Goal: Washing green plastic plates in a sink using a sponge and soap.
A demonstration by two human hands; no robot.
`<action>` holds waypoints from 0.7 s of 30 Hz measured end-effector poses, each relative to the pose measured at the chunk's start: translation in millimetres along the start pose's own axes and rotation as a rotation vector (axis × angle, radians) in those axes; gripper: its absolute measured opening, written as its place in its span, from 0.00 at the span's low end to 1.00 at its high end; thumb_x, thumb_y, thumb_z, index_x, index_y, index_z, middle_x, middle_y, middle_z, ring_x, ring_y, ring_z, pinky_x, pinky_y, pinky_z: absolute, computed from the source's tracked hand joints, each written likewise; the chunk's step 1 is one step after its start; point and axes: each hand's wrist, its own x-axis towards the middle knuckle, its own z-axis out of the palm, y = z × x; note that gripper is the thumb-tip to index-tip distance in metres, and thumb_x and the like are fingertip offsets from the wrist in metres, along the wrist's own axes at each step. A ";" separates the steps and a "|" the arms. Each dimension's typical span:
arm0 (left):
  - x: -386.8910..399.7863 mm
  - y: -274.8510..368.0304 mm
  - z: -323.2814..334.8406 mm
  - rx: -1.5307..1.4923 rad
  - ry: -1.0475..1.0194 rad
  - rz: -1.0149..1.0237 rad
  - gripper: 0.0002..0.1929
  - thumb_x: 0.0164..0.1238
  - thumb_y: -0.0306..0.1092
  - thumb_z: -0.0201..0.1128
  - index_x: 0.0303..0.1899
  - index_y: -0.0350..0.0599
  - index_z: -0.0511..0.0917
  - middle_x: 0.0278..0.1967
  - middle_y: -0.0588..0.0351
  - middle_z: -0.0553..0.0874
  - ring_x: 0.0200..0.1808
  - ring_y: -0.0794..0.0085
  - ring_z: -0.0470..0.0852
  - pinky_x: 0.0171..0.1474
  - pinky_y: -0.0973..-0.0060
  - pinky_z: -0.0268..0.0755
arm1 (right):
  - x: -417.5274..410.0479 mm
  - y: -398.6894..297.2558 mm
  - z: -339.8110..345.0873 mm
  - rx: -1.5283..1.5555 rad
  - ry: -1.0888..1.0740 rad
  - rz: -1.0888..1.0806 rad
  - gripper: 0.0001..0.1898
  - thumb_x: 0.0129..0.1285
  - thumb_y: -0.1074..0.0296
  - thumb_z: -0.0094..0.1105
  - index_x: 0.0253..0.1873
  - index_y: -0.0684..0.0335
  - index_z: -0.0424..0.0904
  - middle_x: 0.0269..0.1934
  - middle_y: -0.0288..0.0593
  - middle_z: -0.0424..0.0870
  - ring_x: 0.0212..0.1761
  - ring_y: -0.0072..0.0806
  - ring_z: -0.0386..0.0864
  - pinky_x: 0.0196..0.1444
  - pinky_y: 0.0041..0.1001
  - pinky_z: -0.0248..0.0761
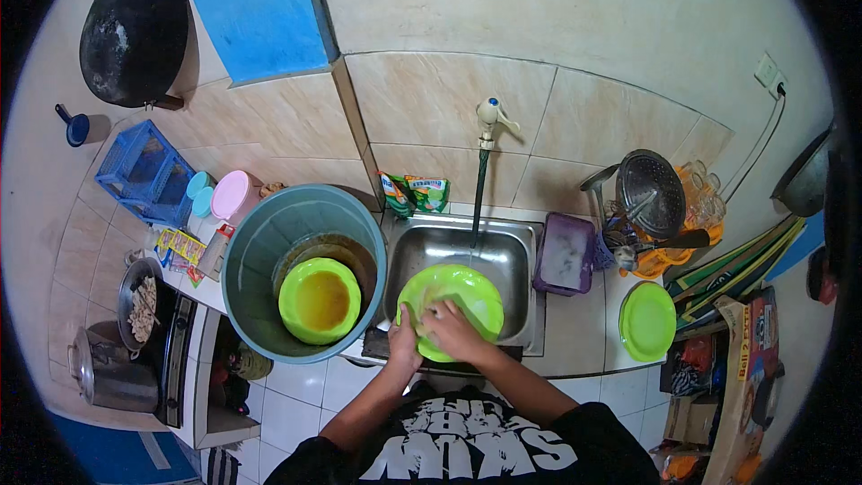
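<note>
A lime-green plate (465,283) is tilted over the front of the stainless steel sink (424,246). My left hand (404,343) grips its near left rim, thumb on the upper face. Against the plate's inner surface my right hand (452,330) presses with curled, slightly blurred fingers; whether they hold anything is hidden. From the wall tap (491,114) a dark hose (480,195) hangs down into the sink. To the left, a large grey-blue plastic tub (250,269) holds another lime-green dish (289,303) with brownish liquid in it.
Right of the sink stands a purple plastic container (566,252) with whitish contents. Green plates (648,321) lie stacked at the counter's right end, below a metal strainer (650,192) and utensils. At left, a pan of food (143,310) and a metal pot (121,377) sit by the stove.
</note>
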 end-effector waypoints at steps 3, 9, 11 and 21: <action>2.8 -0.4 0.4 -0.025 -0.015 -0.002 0.26 0.81 0.55 0.57 0.65 0.43 0.75 0.57 0.51 0.84 0.55 0.62 0.85 0.57 0.60 0.81 | -18.9 5.2 -9.5 -0.134 -0.071 0.069 0.11 0.68 0.64 0.58 0.53 0.51 0.79 0.59 0.57 0.79 0.61 0.59 0.79 0.58 0.53 0.75; 11.7 -22.0 -6.0 -0.037 -0.061 -0.037 0.28 0.81 0.57 0.57 0.65 0.41 0.74 0.58 0.50 0.84 0.55 0.62 0.86 0.57 0.60 0.81 | 5.3 17.6 -47.5 -0.306 -0.018 0.312 0.13 0.68 0.66 0.56 0.55 0.47 0.79 0.39 0.50 0.89 0.43 0.48 0.89 0.42 0.47 0.81; 11.7 -22.2 -0.5 -0.033 -0.016 -0.056 0.28 0.80 0.57 0.57 0.65 0.41 0.74 0.57 0.49 0.84 0.55 0.61 0.86 0.57 0.59 0.81 | 9.0 7.9 -41.3 -0.248 -0.071 0.321 0.15 0.68 0.63 0.57 0.59 0.48 0.79 0.51 0.55 0.87 0.54 0.51 0.86 0.53 0.50 0.78; -0.4 -9.2 -5.1 0.072 -0.030 0.002 0.27 0.81 0.56 0.57 0.62 0.40 0.77 0.54 0.50 0.86 0.51 0.63 0.87 0.54 0.62 0.83 | -36.1 36.2 -21.8 -0.339 0.035 0.394 0.31 0.73 0.59 0.54 0.80 0.49 0.63 0.83 0.64 0.48 0.84 0.64 0.45 0.82 0.57 0.45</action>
